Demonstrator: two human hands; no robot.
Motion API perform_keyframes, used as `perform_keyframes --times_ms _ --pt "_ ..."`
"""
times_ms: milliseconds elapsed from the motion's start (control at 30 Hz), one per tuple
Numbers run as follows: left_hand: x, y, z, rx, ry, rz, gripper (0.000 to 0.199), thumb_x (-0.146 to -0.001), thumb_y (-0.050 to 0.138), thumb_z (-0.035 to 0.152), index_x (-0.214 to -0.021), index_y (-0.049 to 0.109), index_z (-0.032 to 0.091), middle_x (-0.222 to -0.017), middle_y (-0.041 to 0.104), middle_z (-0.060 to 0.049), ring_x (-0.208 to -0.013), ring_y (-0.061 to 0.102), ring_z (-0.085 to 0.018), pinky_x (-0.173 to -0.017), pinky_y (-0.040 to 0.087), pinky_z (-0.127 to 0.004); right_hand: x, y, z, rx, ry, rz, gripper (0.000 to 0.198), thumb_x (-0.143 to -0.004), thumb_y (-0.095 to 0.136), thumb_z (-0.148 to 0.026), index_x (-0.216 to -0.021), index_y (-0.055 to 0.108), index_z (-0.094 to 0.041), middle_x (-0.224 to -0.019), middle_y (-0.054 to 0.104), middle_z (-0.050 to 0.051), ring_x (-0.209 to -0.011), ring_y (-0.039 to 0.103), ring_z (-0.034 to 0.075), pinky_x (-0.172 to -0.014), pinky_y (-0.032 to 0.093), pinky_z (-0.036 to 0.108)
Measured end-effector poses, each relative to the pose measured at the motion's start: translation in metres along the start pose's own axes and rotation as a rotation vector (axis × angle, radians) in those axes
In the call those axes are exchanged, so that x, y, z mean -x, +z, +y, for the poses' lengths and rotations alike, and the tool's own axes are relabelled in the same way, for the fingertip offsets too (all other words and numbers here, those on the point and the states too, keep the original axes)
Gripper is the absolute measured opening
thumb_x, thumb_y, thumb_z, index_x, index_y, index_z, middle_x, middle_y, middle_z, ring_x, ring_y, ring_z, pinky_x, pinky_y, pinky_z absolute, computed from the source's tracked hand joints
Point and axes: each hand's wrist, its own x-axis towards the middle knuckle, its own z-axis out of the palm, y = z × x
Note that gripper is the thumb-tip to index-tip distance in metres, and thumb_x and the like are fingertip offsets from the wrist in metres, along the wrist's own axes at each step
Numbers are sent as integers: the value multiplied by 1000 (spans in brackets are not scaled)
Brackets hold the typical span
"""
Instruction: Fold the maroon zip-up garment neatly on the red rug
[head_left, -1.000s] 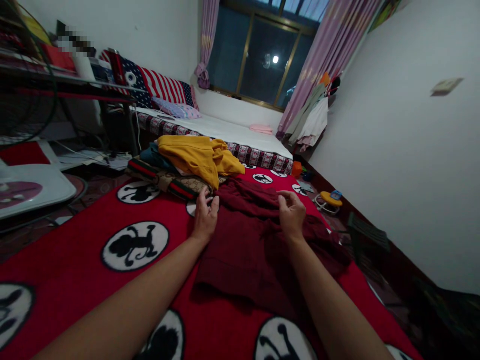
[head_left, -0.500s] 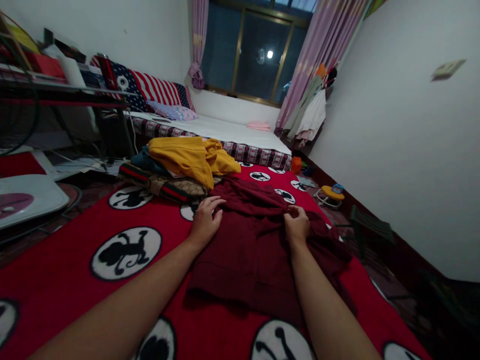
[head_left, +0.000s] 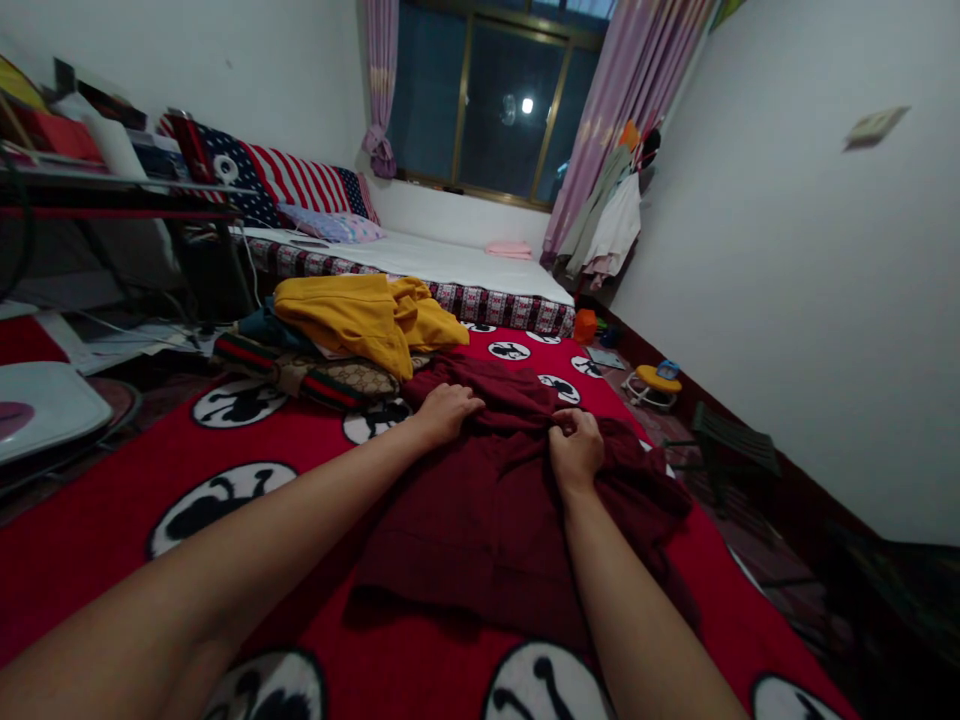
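Presently, a dark red garment (head_left: 457, 540) is lying spread on a red blanket (head_left: 405, 665), beside a clothes pile (head_left: 360, 380) topped with yellow clothing (head_left: 337, 310). Right hand (head_left: 576, 445) is pinching a garment fold, thumb against fingertips. Left hand (head_left: 448, 411) is resting on the garment, fingers loosely extended; can't tell whether it's gripping.

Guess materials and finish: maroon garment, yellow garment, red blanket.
Maroon garment: likely cotton-like knit, matte; soft creases, no shine.
Yellow garment: probably similar cloth, matte; thick, rounded folds.
Red blanket: perhaps plush fleece, matte; soft-edged motifs. Exact fibres can't be told.
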Motion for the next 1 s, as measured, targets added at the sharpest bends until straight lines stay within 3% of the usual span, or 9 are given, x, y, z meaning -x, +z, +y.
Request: perform_keyframes --times_ms 167,233,333,400,533,700,767,833,1000 --pt "1 -51 12 -27 -37 195 34 -80 46 15 -100 73 23 -102 64 -7 -92 62 -23 -78 46 -33 -4 -4 3 -7 80 78 16 -72 48 -19 -70 63 -22 -82 62 3 -73 57 18 -71 41 29" --pt "12 -64 22 -46 -4 141 31 -77 51 18 -96 74 24 -98 65 -6 -93 61 -23 -78 46 -33 -5 -5 4 -10 120 75 18 -73 46 -20 -67 62 -23 -83 64 3 -76 58 19 -72 41 29" --pt "34 -58 36 -70 44 -72 23 -73 58 24 -86 76 25 -88 68 -7 -88 62 -24 -76 46 -34 -6 -5 5 -53 184 77 21 -72 43 -20 -69 64 -23 -89 67 4 -83 60 21 -76 42 30" --pt "48 -44 43 -30 14 -121 21 -77 60 34 -85 77 26 -89 70 -7 -87 63 -25 -74 47 -34 -7 -4 6 -88 218 76 23 -73 44 -23 -79 66 -23 -91 69 5 -85 61 22 -79 43 31" --pt "60 -22 46 39 -136 -6 40 -89 49 50 -80 76 22 -91 71 -9 -87 65 -24 -72 46 -33 -10 2 8 -180 233 18 28 -74 52 -34 -92 67 -19 -92 71 9 -84 63 24 -80 45 33" --pt "26 -34 39 127 -198 176 37 -92 50 45 -82 76 20 -86 73 -7 -80 66 -21 -71 47 -30 -10 0 8 -189 317 92 26 -76 46 -30 -87 67 -18 -85 71 10 -78 64 23 -73 45 31" --pt "1 -37 37 200 -171 229 27 -90 55 37 -90 76 21 -93 74 -5 -85 66 -20 -75 47 -28 -5 -4 1 -79 258 38 27 -80 43 -32 -81 68 -20 -80 71 9 -77 64 24 -70 44 31" --pt "-25 -32 38 251 -118 196 21 -86 59 29 -95 76 22 -98 75 -4 -89 66 -19 -77 47 -27 4 -7 -10 92 115 -71 31 -83 43 -37 -76 69 -22 -77 71 9 -77 65 26 -68 42 32" --pt "-76 -7 45 323 38 -72 24 -86 59 34 -100 76 24 -100 75 -3 -90 67 -18 -75 46 -23 30 -7 -44 358 -268 -392 29 -82 51 -42 -80 70 -21 -79 72 11 -72 67 27 -64 42 32"
